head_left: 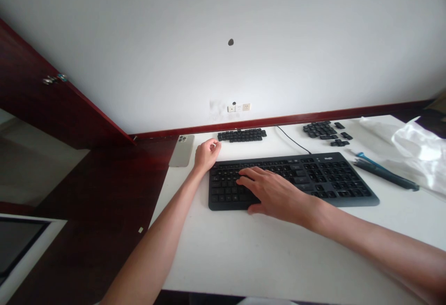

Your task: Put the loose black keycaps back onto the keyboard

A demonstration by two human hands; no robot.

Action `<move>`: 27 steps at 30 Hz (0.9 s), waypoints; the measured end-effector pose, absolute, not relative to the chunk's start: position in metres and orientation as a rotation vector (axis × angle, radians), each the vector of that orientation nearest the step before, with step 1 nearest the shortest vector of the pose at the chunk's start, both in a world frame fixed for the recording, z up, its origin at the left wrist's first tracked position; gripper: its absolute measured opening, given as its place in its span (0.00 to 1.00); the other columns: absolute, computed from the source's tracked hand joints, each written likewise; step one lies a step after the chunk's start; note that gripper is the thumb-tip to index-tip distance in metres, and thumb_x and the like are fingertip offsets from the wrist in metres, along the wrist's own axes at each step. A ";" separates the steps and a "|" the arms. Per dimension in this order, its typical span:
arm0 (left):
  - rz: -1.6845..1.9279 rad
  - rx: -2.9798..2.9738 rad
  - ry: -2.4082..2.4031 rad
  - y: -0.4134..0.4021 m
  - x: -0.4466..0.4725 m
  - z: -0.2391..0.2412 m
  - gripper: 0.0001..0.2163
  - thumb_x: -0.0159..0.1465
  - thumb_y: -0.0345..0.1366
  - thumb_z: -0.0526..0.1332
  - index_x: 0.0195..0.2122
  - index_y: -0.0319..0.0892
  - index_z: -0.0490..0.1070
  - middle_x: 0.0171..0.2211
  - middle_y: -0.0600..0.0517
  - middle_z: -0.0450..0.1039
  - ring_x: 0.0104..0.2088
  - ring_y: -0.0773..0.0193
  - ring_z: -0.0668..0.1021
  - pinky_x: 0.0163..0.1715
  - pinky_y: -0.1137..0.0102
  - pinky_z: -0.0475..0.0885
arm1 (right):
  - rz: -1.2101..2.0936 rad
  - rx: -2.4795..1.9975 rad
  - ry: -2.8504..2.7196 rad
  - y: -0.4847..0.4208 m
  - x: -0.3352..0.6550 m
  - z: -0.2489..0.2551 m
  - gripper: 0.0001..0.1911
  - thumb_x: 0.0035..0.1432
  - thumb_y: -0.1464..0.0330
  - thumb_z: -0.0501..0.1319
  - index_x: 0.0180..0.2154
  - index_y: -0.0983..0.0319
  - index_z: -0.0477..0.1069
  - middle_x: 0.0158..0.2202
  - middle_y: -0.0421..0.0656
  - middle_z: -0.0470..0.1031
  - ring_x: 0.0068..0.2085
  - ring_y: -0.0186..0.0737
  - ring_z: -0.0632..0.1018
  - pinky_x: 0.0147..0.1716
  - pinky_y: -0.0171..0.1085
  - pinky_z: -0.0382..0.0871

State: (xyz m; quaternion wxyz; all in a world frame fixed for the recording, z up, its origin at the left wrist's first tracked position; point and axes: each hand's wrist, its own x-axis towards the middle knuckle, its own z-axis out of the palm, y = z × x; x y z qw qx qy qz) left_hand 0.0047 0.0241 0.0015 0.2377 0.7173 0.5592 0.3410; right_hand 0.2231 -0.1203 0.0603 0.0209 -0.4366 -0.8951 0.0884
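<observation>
One keyboard (303,179) lies on one table (226,254); the left hand (206,154) curls by its far left corner, grip unclear; the right hand (275,196), apart, spreads across the left keys. Two keycap groups (315,130) lie far, one phone (182,152) left.

Both hands (275,194) and both forearms (165,230) are bare

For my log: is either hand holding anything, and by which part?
Right hand: over the keyboard, nothing visibly held. Left hand: fingers curled, so a hold cannot be told.
</observation>
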 end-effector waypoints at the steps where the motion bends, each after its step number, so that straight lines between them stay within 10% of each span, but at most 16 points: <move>1: 0.934 1.965 1.531 0.024 0.005 0.002 0.13 0.67 0.45 0.59 0.30 0.44 0.71 0.18 0.58 0.61 0.22 0.67 0.62 0.27 0.70 0.54 | 0.317 -1.298 -2.766 -0.116 0.226 0.060 0.35 0.56 0.55 0.76 0.60 0.64 0.76 0.64 0.56 0.74 0.58 0.63 0.79 0.51 0.54 0.79; 9: 0.937 1.958 1.534 0.028 0.005 0.002 0.13 0.67 0.46 0.58 0.30 0.45 0.72 0.19 0.57 0.64 0.22 0.65 0.65 0.28 0.70 0.55 | 0.503 -1.380 -2.272 -0.049 0.252 0.051 0.21 0.70 0.65 0.60 0.62 0.57 0.73 0.44 0.43 0.85 0.41 0.43 0.84 0.42 0.41 0.76; 27: 0.970 1.957 1.515 0.030 0.003 -0.003 0.12 0.68 0.45 0.58 0.32 0.45 0.75 0.24 0.54 0.72 0.26 0.63 0.72 0.30 0.70 0.59 | 0.155 -1.884 -2.464 0.005 0.208 0.045 0.28 0.69 0.70 0.54 0.68 0.55 0.70 0.46 0.56 0.85 0.47 0.59 0.85 0.46 0.49 0.75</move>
